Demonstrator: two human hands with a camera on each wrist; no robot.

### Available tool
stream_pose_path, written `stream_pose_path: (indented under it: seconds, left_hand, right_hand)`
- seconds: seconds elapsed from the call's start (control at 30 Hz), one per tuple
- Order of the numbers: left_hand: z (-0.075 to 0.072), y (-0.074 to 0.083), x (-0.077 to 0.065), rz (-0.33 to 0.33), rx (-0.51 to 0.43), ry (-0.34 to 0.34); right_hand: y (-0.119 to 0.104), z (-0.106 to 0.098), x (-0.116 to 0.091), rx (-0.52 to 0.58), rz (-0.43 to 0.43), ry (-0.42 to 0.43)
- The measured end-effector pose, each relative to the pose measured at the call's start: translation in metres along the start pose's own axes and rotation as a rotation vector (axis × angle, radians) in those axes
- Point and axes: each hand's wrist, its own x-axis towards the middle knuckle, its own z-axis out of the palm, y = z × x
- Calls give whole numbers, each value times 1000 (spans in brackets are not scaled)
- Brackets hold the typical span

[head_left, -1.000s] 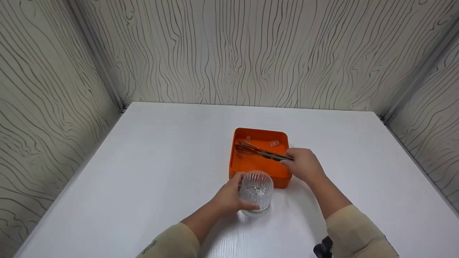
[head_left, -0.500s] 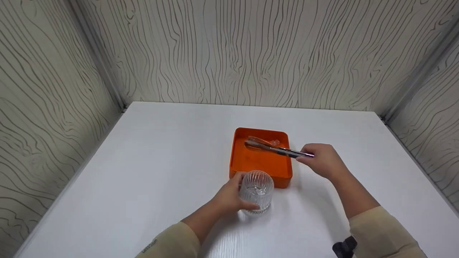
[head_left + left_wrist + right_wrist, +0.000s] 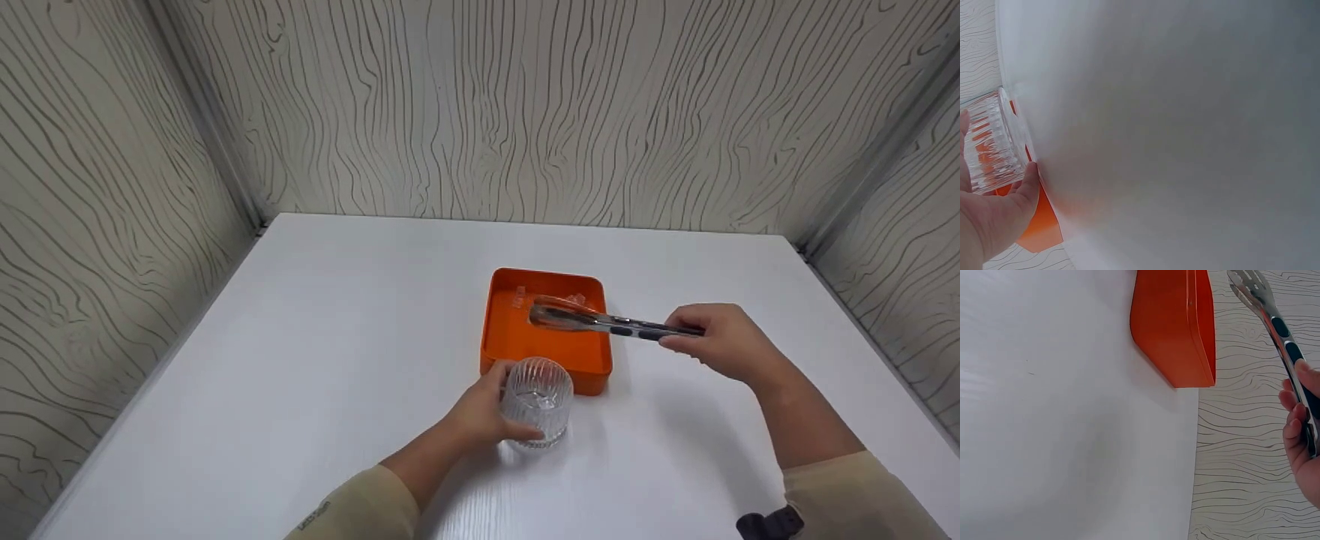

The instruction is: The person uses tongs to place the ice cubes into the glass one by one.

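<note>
My left hand (image 3: 484,409) grips a clear ribbed drinking glass (image 3: 538,401), which stands upright on the table in front of the orange tray (image 3: 547,345). The left wrist view shows the thumb and fingers around the glass (image 3: 995,146). My right hand (image 3: 724,341) holds metal tongs (image 3: 622,327) with dark grip pads by their handle end. Their heads hover over the tray, close together; whether anything is between them I cannot tell. The right wrist view shows the slotted heads of the tongs (image 3: 1257,292). Small clear pieces (image 3: 518,297) lie at the tray's back.
A white table (image 3: 360,322) carries everything, with bare surface to the left and right of the tray. Wood-patterned panels (image 3: 480,112) enclose its back and sides. A dark device (image 3: 771,523) sits at the right sleeve.
The right hand has moved to the right, drawing the tongs from the tray's left part toward its middle. The left hand and the glass have stayed in place.
</note>
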Motion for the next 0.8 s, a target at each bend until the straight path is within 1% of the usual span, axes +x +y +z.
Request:
stream_pose_path:
  seconds: [0.2, 0.43, 0.5, 0.63, 0.73, 0.8]
  left_hand:
    - [0, 1, 0, -17, -4, 2]
    - [-1, -2, 2, 16, 3, -2]
    - [-1, -2, 2, 24, 4, -2]
    - [-1, -2, 2, 18, 0, -8]
    - [0, -2, 2, 15, 3, -12]
    - [-1, -1, 1, 24, 7, -12]
  right_hand:
    - [6, -9, -12, 25, -46, -34]
    - [13, -17, -26, 80, -128, -61]
    - [14, -18, -28, 96, -157, -74]
    - [15, -17, -30, 109, -207, -121]
    - [14, -15, -30, 116, -221, -147]
    - [14, -14, -30, 121, -220, -155]
